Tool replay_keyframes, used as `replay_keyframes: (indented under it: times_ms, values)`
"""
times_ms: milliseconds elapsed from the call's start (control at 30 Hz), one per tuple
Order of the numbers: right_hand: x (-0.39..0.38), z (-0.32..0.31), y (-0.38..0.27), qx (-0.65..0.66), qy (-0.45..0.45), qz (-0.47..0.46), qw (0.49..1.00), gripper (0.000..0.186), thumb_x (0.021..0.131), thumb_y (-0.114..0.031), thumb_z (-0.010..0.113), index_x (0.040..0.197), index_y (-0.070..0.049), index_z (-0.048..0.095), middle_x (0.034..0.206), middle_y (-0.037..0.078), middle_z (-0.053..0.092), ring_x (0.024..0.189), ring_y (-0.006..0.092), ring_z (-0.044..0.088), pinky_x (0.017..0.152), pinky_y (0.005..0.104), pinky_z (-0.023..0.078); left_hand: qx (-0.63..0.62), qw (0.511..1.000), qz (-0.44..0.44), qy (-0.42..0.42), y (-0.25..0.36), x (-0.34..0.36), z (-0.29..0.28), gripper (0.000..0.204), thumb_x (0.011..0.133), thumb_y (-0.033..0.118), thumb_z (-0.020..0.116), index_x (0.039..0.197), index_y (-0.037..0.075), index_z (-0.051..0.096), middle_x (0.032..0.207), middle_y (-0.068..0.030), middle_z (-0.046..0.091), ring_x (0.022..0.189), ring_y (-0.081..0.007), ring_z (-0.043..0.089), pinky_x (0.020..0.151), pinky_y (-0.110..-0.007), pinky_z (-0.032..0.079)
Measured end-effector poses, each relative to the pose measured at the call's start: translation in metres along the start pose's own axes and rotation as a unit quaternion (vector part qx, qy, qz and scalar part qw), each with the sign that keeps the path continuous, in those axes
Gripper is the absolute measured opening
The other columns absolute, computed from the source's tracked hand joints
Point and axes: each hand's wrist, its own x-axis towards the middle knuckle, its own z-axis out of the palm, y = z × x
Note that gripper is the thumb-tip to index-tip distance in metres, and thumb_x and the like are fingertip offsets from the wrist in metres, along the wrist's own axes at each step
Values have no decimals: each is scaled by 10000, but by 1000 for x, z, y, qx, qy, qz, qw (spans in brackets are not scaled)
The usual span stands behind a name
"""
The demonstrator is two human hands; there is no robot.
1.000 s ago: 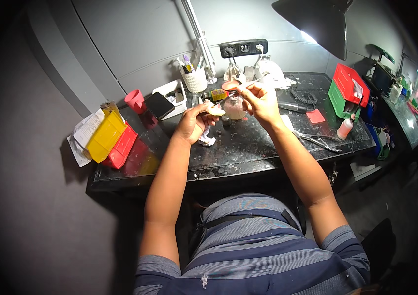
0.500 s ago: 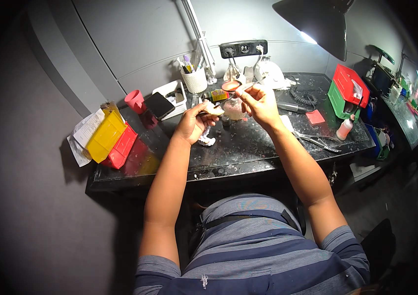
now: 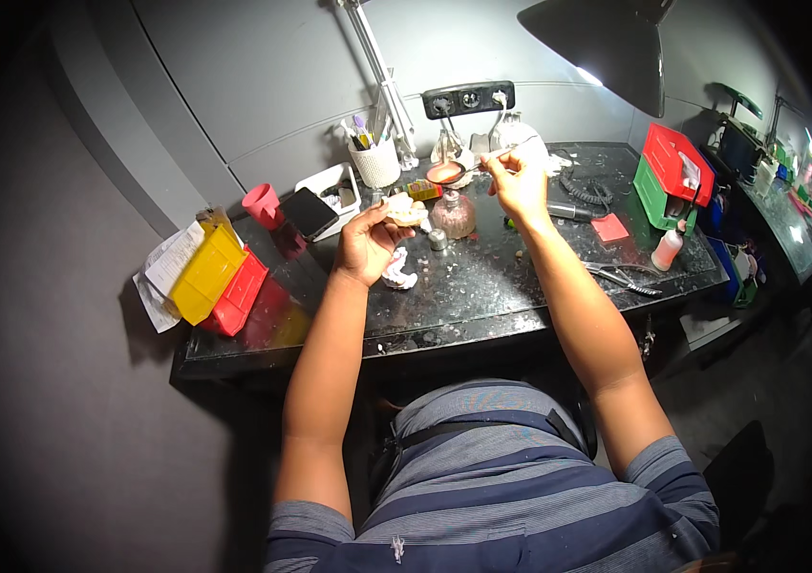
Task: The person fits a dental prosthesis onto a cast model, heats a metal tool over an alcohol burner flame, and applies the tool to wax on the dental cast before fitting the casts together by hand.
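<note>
My left hand (image 3: 368,244) grips a cream-coloured dental cast (image 3: 404,209) above the bench. My right hand (image 3: 519,189) pinches a slim wax spatula (image 3: 526,143), which slants across the fingertips; its lower end points toward a small round pan of red wax (image 3: 445,173). Under and just in front of the pan stands a glass spirit burner (image 3: 454,214) with pinkish contents. Beside the burner is a small metal cap (image 3: 438,239). Crumpled white tissue (image 3: 398,271) lies below my left hand.
Yellow and red bins (image 3: 210,275) stand left, near a pink cup (image 3: 262,204), a dark phone (image 3: 303,210) and a pen holder (image 3: 375,162). To the right are pliers (image 3: 622,278), a red wax square (image 3: 610,227), a small bottle (image 3: 669,248) and stacked bins (image 3: 672,179). A lamp (image 3: 607,48) hangs overhead.
My right hand has moved right and slightly away from my left, taking the spatula along. The left hand has shifted slightly left and tilted the cast, showing more of it. The burner is less covered.
</note>
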Motion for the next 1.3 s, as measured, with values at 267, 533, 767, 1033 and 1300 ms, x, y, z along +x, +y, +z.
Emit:
replay_keyframes:
  times_ms: [267, 533, 767, 1033, 1300]
  values:
    - [-9, -10, -15, 145, -48, 97, 983, 166, 906, -173, 713, 913, -7, 702, 772, 63, 704, 478, 83, 538, 413, 225, 383, 17, 999, -12, 24, -1, 1, 1, 317, 949, 197, 578, 1121, -67, 608, 1061, -201, 690, 948, -269, 680, 786, -393, 560]
    - [-31, 2, -35, 214, -194, 48, 956, 172, 932, -193, 697, 948, -22, 706, 769, 31, 683, 519, 46, 530, 436, 198, 370, 47, 997, -48, 37, -3, 2, -1, 382, 959, 208, 563, 1200, -89, 561, 1073, -214, 680, 956, -305, 691, 778, -361, 576]
    - [-31, 4, -26, 209, -223, 25, 952, 173, 936, -165, 689, 1001, -4, 696, 796, 36, 689, 542, 54, 549, 458, 205, 400, 62, 994, -54, 65, -1, -1, 12, 343, 954, 253, 602, 1081, -65, 615, 992, -191, 698, 887, -267, 692, 745, -335, 560]
    - [-31, 0, -36, 199, -180, 14, 963, 156, 926, -174, 707, 938, -21, 683, 714, 29, 639, 478, 63, 502, 437, 197, 363, 57, 995, -57, 61, -1, 0, 6, 312, 952, 220, 600, 1088, -60, 617, 986, -195, 702, 892, -276, 697, 757, -343, 566]
    - [2, -11, 4, 88, 21, -23, 996, 152, 897, -148, 717, 862, -1, 698, 699, 59, 678, 485, 91, 553, 431, 238, 415, 115, 992, 16, 46, -5, -1, 3, 438, 923, 40, 582, 1331, -59, 456, 1242, -227, 606, 1054, -313, 665, 859, -415, 576]
